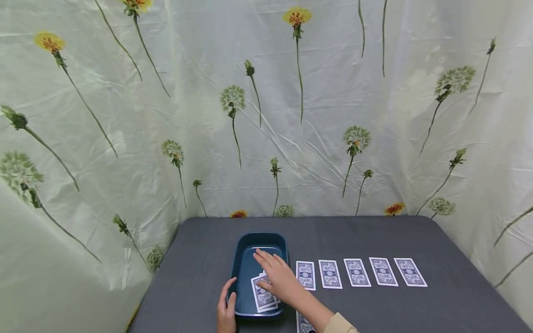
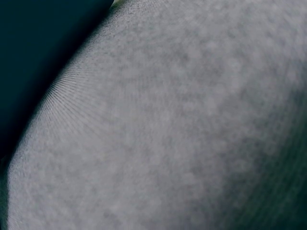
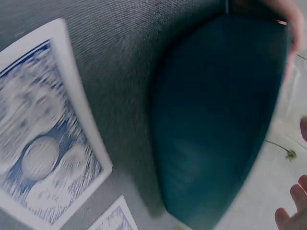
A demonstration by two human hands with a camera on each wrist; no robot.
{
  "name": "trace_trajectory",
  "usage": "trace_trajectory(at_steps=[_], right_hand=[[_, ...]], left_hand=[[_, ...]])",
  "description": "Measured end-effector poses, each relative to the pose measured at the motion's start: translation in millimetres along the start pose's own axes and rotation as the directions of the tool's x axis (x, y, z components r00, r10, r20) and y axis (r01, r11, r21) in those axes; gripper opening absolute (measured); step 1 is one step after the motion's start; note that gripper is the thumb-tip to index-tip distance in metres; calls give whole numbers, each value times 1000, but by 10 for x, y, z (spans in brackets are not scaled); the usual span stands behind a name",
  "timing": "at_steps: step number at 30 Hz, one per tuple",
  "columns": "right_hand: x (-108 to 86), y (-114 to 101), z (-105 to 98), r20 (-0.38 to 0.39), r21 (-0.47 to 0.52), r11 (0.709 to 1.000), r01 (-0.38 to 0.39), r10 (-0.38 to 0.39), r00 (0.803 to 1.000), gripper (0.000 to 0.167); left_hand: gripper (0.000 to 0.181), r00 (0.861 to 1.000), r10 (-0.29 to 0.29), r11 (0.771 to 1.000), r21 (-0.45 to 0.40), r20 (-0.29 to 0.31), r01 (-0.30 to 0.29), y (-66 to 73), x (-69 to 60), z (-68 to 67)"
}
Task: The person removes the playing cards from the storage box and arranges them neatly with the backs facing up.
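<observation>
A dark teal tray (image 1: 245, 259) stands on the table, with blue-and-white playing cards (image 1: 263, 296) in a loose overlapping pile at its near end, backs up. My left hand (image 1: 226, 307) holds the tray's near left side, thumb and fingers at the rim; in the right wrist view part of that hand shows past the far rim. Above the tray is my right hand (image 1: 280, 276), its fingers spread and nothing visibly held. It hides part of the pile. Fingertips (image 3: 298, 196) of the right hand show at the right wrist view's edge.
Several face-down playing cards (image 1: 356, 273) lie in a row right of the tray on the grey table (image 1: 354, 236). Another card (image 1: 303, 323) lies nearer, partly behind the right forearm. A flowered curtain (image 1: 266, 138) hangs behind. The left wrist view shows mostly blurred grey cloth.
</observation>
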State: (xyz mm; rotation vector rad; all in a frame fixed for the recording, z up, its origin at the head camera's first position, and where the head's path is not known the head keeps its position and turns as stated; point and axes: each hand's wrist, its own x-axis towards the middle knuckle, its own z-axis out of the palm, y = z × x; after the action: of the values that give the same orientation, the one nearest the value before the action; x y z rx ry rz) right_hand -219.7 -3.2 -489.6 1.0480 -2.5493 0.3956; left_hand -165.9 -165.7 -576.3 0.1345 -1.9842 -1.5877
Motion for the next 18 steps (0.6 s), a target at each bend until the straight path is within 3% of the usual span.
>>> trace_trajectory(at_steps=[4, 10, 14, 18], right_hand=[[75, -70, 147, 202, -11, 1000, -2, 4, 979, 81], [85, -60, 265, 438, -116, 992, 39, 16, 899, 91], [60, -51, 326, 524, -178, 983, 41, 59, 850, 89], [65, -62, 369, 527, -188, 981, 48, 59, 848, 83]], left_hand=[[29, 1000, -21, 1000, 8, 4, 21, 55, -9, -19], [28, 996, -87, 996, 38, 13, 87, 4, 4, -11], [29, 992, -125, 992, 40, 22, 124, 33, -4, -12], [28, 997, -72, 997, 24, 5, 72, 1, 7, -8]])
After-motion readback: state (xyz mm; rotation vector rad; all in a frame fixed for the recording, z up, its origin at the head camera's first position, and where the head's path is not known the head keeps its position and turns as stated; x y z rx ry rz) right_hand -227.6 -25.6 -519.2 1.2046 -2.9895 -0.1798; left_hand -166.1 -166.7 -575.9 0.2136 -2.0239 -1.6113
